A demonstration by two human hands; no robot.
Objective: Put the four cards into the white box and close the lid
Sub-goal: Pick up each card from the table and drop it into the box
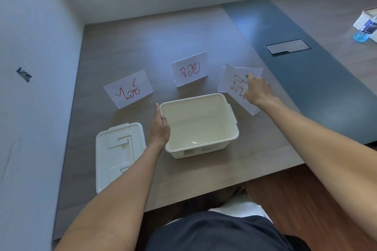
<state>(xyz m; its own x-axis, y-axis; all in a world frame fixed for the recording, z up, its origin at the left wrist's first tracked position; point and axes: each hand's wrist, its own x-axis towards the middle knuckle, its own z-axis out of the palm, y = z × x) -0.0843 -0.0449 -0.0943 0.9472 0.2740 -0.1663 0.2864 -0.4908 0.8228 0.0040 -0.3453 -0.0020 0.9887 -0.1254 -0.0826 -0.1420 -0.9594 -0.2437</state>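
An open white box (231,122) stands empty in the middle of the table. Its lid (114,149) lies flat to the left. My left hand (160,126) rests flat against the box's left wall, fingers together. White cards with red writing stand in clear holders: one at the left (128,88), one behind the box (190,69). To the right, my right hand (258,90) grips a tilted card (234,85), lifted off the table. A further clear holder or card (255,71) shows just behind it, partly hidden.
The table meets a white wall at the left and back. A dark blue strip with a cable hatch (287,47) runs along the right. A white basket with a blue bottle (367,26) sits far right. The table's front edge is near my body.
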